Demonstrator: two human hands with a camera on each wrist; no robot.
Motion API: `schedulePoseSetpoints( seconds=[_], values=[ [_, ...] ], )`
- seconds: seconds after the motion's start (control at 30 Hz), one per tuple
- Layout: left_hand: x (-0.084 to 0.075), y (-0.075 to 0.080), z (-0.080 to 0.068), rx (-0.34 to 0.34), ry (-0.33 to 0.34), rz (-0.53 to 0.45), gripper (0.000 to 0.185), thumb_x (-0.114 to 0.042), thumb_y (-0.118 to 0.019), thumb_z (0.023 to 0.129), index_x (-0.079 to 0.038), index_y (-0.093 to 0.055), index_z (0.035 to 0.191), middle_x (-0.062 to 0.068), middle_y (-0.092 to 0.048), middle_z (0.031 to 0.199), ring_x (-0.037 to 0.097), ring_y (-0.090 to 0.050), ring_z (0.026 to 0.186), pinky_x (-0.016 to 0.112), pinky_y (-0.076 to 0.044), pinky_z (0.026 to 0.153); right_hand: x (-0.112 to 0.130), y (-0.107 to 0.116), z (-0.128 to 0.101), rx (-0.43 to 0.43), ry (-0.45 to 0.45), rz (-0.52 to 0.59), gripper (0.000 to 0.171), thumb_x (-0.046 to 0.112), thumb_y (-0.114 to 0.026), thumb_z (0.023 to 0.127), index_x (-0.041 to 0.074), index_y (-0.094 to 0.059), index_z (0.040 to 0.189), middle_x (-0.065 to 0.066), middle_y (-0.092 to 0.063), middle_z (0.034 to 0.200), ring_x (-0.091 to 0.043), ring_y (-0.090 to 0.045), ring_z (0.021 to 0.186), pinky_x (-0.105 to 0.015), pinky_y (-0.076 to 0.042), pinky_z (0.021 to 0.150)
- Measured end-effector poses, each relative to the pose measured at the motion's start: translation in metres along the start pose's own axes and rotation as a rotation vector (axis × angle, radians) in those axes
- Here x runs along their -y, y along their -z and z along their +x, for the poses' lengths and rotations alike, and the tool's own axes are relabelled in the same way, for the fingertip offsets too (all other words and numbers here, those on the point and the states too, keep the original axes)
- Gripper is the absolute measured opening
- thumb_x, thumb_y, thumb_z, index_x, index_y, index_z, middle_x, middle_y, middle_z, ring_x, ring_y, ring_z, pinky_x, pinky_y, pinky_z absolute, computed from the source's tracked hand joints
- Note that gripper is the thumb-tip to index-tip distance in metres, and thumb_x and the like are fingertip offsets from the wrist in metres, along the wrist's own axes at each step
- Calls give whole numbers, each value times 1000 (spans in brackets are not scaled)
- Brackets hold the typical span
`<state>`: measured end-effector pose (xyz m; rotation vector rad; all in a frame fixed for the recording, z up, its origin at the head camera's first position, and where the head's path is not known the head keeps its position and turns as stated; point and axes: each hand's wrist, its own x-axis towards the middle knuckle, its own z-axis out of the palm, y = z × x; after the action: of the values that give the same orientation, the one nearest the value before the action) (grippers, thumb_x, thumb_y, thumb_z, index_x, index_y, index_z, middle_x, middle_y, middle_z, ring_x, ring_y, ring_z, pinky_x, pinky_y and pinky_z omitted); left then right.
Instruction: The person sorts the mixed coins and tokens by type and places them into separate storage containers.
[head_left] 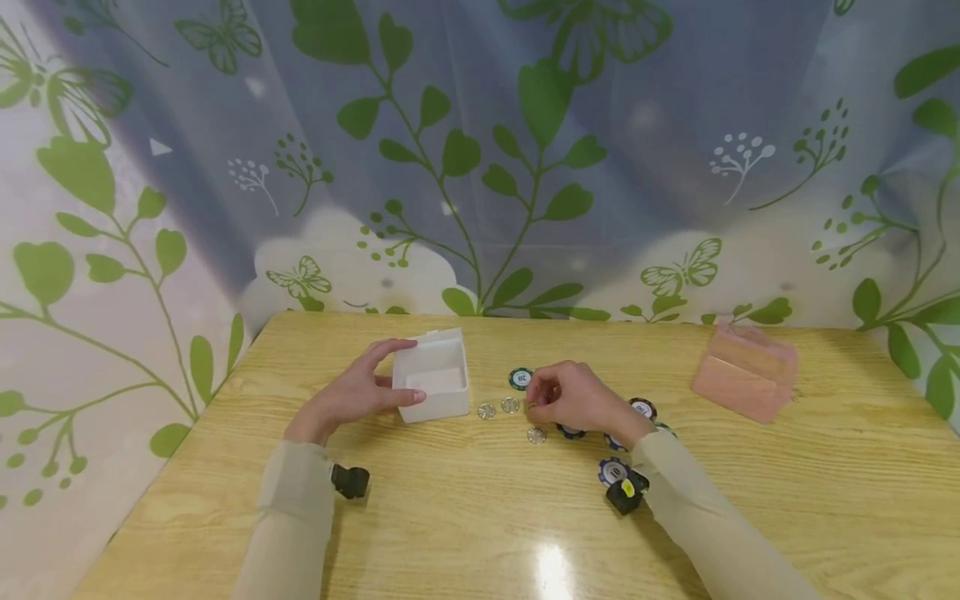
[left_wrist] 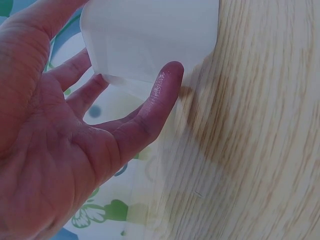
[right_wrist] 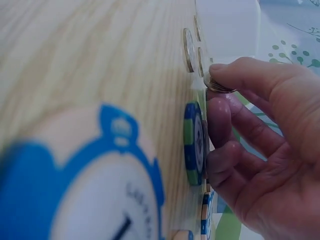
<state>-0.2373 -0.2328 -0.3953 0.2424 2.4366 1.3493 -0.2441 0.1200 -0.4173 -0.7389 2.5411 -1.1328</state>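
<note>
My left hand (head_left: 352,398) grips a white plastic box (head_left: 450,403), thumb along its front and fingers at the back left. The box's lid stands open and its inside faces up. In the left wrist view the thumb (left_wrist: 159,97) lies against the box's wall. My right hand (head_left: 573,398) pinches a few coins (right_wrist: 219,86) between thumb and forefinger, just above the table. Near its fingertips lie three silvery coins, one of them (head_left: 536,435) in front of the hand. A green-edged poker chip (head_left: 521,378) lies behind its fingers.
More poker chips lie under and around the right wrist, among them a blue one (head_left: 613,472) and a dark one (head_left: 642,408). A pink translucent case (head_left: 742,375) stands at the back right of the wooden table (head_left: 435,508). Behind it hangs a leaf-patterned curtain (head_left: 480,208).
</note>
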Motion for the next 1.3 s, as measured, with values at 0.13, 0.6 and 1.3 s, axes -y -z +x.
schedulePoseSetpoints(
  seconds=[0.13, 0.6, 1.3],
  values=[
    [0, -1, -1, -4, 1, 3, 88, -34, -81, 89, -28, -31, 160, 12, -20, 165, 41, -58, 130, 42, -57, 89, -1, 0, 0, -25, -10, 23, 6, 11, -76, 90, 14, -72, 94, 2, -69, 84, -15, -62, 73, -32, -51, 69],
    [2, -1, 1, 8, -15, -25, 89, -32, -81, 89, -24, -29, 161, 15, -24, 161, 40, -60, 127, 39, -57, 88, -2, 0, 1, -106, -2, 128, 6, 7, -74, 89, 11, -72, 94, -3, -68, 92, -18, -62, 84, -32, -53, 74],
    [2, 0, 2, 5, -8, -42, 88, -31, -82, 89, -25, -31, 160, 13, -20, 163, 35, -63, 122, 38, -57, 84, 5, -4, 10, -132, -106, 383, 14, 18, -74, 93, 8, -70, 103, -7, -68, 89, -24, -68, 72, -29, -49, 53]
  ],
)
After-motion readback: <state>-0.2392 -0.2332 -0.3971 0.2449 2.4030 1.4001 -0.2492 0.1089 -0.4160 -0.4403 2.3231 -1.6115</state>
